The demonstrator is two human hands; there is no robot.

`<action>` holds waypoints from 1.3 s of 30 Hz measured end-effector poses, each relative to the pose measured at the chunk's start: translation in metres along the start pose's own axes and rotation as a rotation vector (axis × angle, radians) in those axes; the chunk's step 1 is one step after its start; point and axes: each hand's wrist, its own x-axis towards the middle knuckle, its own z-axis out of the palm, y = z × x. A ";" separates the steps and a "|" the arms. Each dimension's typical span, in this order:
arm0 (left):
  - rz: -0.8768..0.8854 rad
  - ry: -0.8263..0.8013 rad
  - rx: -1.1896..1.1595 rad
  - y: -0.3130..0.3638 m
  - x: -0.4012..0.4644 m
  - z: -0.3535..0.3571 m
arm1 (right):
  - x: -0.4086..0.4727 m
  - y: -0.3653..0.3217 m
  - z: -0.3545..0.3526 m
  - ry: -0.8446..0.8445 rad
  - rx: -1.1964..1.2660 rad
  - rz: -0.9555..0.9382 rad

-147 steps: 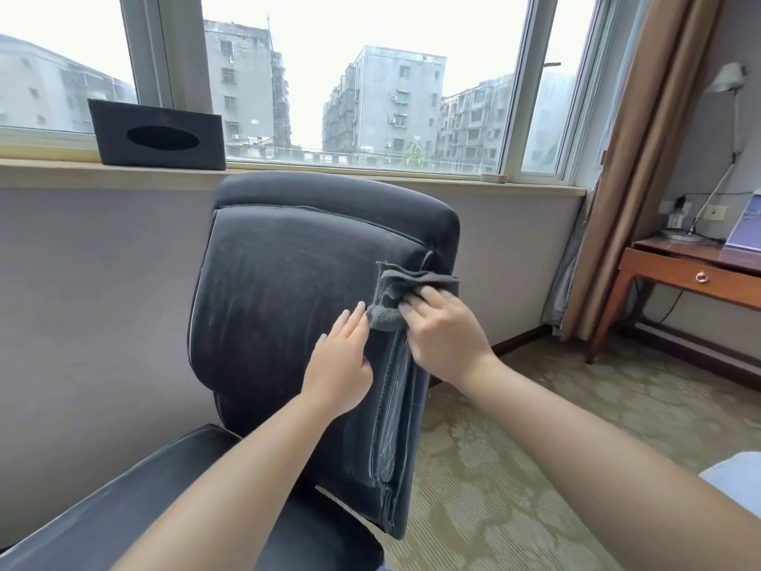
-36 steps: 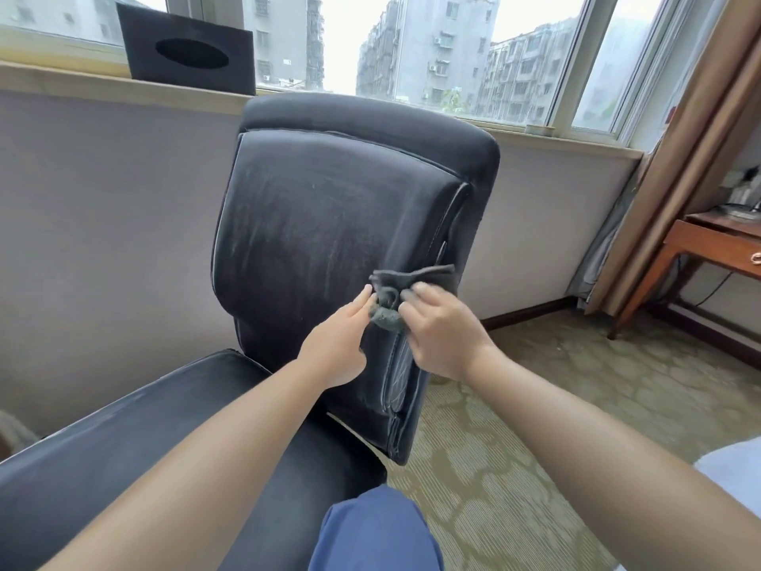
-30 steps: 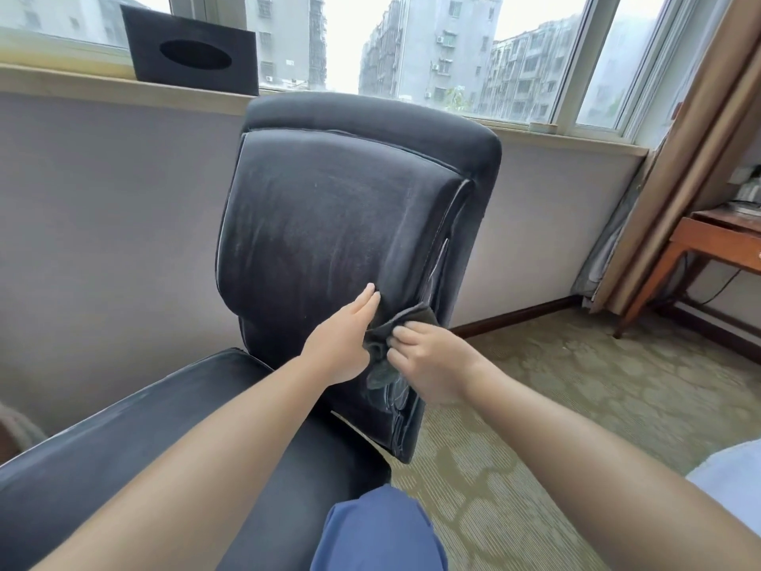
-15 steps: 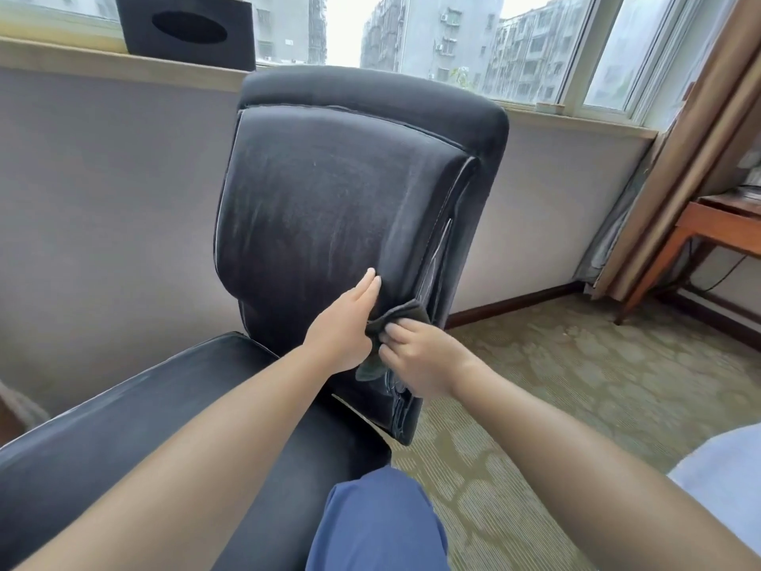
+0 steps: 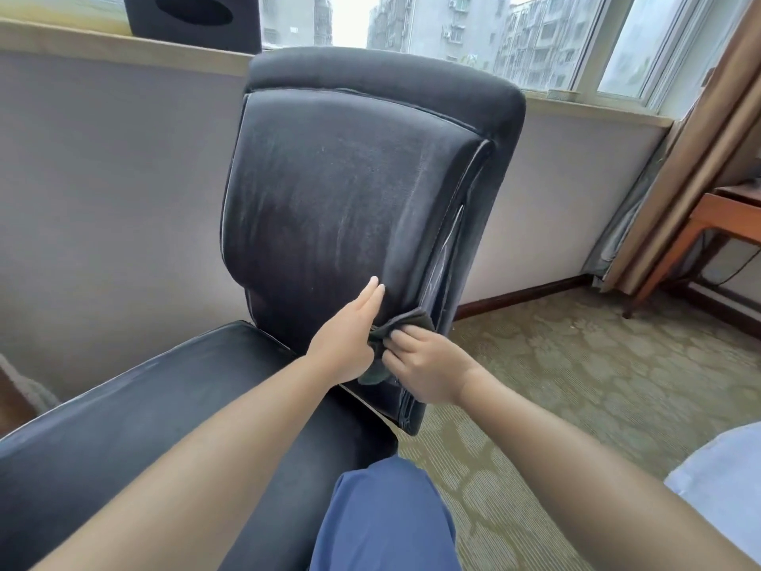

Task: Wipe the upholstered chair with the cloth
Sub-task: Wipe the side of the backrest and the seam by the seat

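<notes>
A dark velvet upholstered chair (image 5: 341,199) fills the middle of the view, its backrest upright and its seat running toward the lower left. My right hand (image 5: 428,364) presses a dark grey cloth (image 5: 405,319) against the lower right edge of the backrest. Most of the cloth is hidden under my fingers. My left hand (image 5: 350,335) lies flat against the front of the backrest just left of the cloth, fingers straight and together, holding nothing.
A black tissue box (image 5: 193,14) stands on the windowsill (image 5: 82,43) behind the chair. A wooden desk (image 5: 724,224) and a tan curtain (image 5: 708,158) are at the right. Patterned carpet (image 5: 576,385) covers the floor. My blue-trousered knee (image 5: 383,517) is at the bottom.
My right hand has slid the cloth down the backrest's right edge, from mid-height to near the bottom. My left hand followed it downward, staying flat on the backrest.
</notes>
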 end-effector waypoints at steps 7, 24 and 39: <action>-0.011 0.090 -0.049 0.000 0.006 0.000 | 0.007 0.037 -0.019 0.240 -0.146 0.158; 0.119 0.336 0.146 0.029 0.033 -0.046 | 0.050 0.103 -0.072 0.379 -0.283 0.760; 0.168 0.308 0.142 0.051 0.056 -0.059 | 0.024 0.123 -0.070 0.429 -0.405 0.794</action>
